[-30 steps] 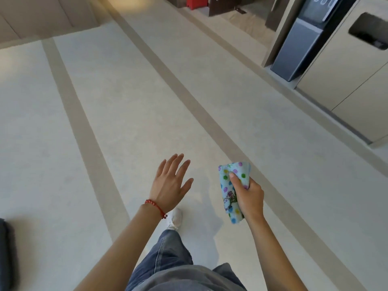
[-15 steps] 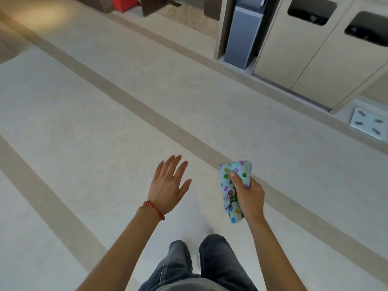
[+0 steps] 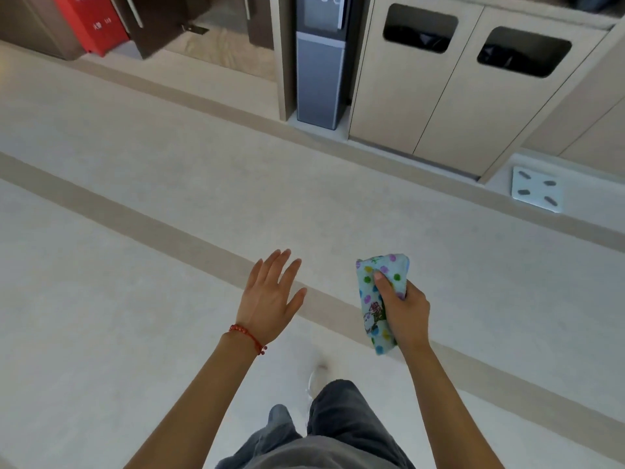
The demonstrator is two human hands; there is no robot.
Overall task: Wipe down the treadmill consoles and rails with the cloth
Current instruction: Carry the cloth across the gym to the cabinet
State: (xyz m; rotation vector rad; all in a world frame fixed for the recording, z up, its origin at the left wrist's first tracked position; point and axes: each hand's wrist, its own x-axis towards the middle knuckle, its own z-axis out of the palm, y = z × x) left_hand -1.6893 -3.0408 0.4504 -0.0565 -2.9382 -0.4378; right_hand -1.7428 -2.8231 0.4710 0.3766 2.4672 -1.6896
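My right hand grips a folded light-blue cloth with coloured dots, held upright in front of me over the floor. My left hand is held out beside it with straight, spread fingers and holds nothing; a red bead bracelet sits on its wrist. No treadmill, console or rail is in view.
A pale floor with tan stripes stretches ahead. Along the far wall stand a grey water dispenser, a beige cabinet with two bin openings and a red box. A white bathroom scale lies at the right.
The view has swung right, bringing the dispenser, bin cabinet and scale closer and more central. Both hands keep the same pose, and my legs have stepped forward.
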